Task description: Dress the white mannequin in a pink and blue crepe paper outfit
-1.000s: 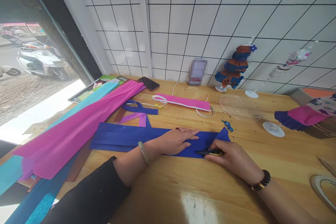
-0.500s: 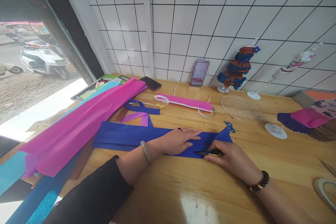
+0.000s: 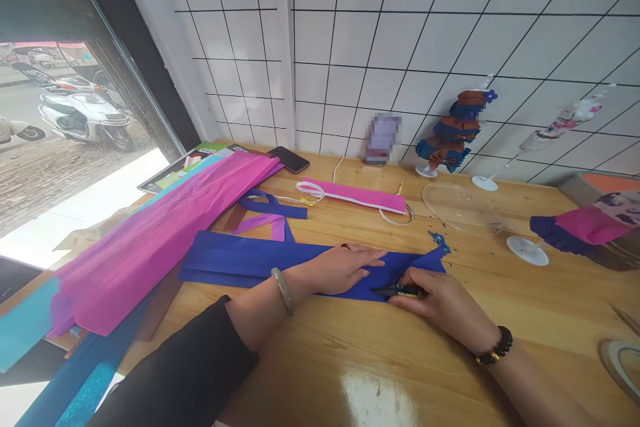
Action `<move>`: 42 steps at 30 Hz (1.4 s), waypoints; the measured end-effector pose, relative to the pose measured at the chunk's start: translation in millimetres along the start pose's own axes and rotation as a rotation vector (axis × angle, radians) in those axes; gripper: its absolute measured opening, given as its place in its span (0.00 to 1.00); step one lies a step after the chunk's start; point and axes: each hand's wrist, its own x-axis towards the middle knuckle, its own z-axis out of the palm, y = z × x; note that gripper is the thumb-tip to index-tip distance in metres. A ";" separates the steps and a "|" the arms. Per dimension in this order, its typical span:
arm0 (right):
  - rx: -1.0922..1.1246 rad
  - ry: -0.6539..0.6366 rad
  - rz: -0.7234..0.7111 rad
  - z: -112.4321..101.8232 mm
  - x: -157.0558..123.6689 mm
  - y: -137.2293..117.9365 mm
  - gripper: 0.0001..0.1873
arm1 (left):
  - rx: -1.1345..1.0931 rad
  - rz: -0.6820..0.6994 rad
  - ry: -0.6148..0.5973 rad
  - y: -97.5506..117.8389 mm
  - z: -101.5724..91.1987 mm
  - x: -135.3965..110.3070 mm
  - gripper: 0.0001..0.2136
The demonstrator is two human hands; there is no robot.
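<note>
A long folded strip of dark blue sheet [image 3: 225, 257], paper or thin fabric, lies across the table in front of me. My left hand [image 3: 347, 267] rests flat on its middle, fingers stretched toward the right. Beside it, my right hand [image 3: 437, 297] is closed round a small black pointed cutting tool [image 3: 400, 290], with yellow marks on its handle. The tool's tip points left and lies at the strip's near right part, against the sheet. Behind my right hand, the strip's right end rises in a raised flap. My fingers hide part of the tool's handle.
Pink sheets [image 3: 170, 233] pile up at the left. Behind the strip lie blue and pink offcuts, a pink strip with white edging [image 3: 365, 197], and a phone [image 3: 291, 159]. Small blue scraps [image 3: 440, 241], a clear disc and decorated stands [image 3: 527, 250] are at the right.
The raised flap at the strip's right end has sunk lower. Both hands keep nearly the same place; the whole view has shifted slightly.
</note>
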 end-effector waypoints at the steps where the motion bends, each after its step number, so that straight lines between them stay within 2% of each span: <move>1: 0.006 -0.008 0.003 0.4 0.4 -0.4 0.13 | 0.006 0.003 -0.001 0.3 -0.3 0.0 0.25; 42: 0.001 -0.021 0.006 7.7 11.7 -18.5 0.14 | 0.051 0.005 0.018 3.6 -0.9 1.2 0.21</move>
